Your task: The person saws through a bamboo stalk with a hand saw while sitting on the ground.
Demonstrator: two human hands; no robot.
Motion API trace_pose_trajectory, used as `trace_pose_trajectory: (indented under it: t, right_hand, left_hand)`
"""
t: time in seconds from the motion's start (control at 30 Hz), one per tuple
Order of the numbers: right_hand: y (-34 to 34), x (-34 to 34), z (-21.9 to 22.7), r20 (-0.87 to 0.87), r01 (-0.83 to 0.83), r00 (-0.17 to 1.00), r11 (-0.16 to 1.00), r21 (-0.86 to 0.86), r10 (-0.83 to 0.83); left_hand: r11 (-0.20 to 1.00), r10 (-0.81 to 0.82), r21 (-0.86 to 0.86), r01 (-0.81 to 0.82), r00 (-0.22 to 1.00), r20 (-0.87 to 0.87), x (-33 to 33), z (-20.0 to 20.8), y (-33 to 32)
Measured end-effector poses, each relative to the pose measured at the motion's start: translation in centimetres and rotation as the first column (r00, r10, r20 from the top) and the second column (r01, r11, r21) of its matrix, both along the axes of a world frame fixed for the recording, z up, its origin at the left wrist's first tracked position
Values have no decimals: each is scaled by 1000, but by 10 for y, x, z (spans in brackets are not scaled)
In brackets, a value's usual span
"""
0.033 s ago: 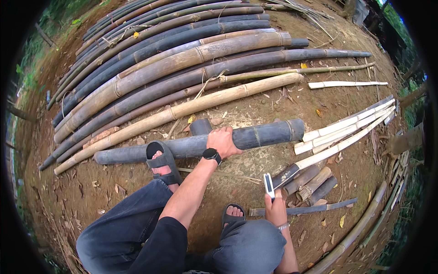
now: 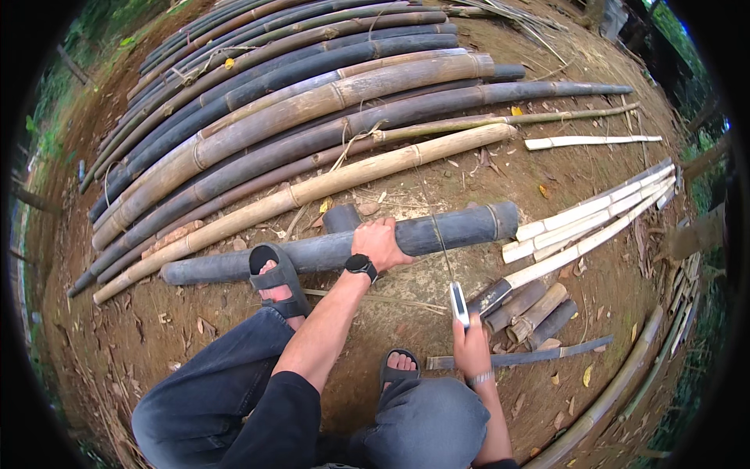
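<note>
A thick dark bamboo pole (image 2: 473,227) lies crosswise before me, propped on a short dark bamboo piece (image 2: 339,217). Across its top, my left hand (image 2: 379,244) grips it, thumb toward the right end. My left foot in a black sandal (image 2: 275,280) presses on the pole left of that hand. In my right hand (image 2: 471,350) is a handsaw, closed in the fingers by its pale handle (image 2: 458,305). The thin saw blade (image 2: 442,244) runs away from me over the pole, between my left hand and the pole's right end. How deep it sits in the bamboo I cannot tell.
Beyond the pole lies a row of long bamboo poles (image 2: 312,98), with a tan pole (image 2: 367,173) nearest. Pale split strips (image 2: 601,207) are at the right. Short cut pieces (image 2: 537,313) and a dark strip (image 2: 539,356) lie near my right hand.
My right hand and the saw have moved slightly away from me, toward the pole. The blade shows more plainly now. My left hand keeps its place on the pole.
</note>
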State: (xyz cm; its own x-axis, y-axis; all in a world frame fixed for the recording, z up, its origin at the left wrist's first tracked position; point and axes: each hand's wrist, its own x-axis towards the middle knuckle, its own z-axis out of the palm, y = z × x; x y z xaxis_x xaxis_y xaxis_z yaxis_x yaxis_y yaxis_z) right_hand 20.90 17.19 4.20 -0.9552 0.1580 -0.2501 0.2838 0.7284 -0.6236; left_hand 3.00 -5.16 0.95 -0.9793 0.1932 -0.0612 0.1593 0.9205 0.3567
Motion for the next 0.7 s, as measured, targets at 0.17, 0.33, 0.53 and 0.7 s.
trace_pose_trajectory:
  t: [0.17,0.33,0.53,0.7]
  right_hand:
    - [-11,-29,2,93,-3,996,997,-76,10]
    - [6,25,-4,-51,-34,998,999,-9,33]
    - [5,-2,25,112,-36,993,997,-67,43]
    - [18,16,9,157,-21,987,997,-75,32]
  left_hand:
    - [998,5,-63,-1,998,64,-2,-4,-8]
    - [999,-6,-32,3,997,-78,-2,-10,3]
    - [993,13,-115,-7,999,51,-6,0,-6]
    - [992,-2,-127,12,997,80,-14,11,10]
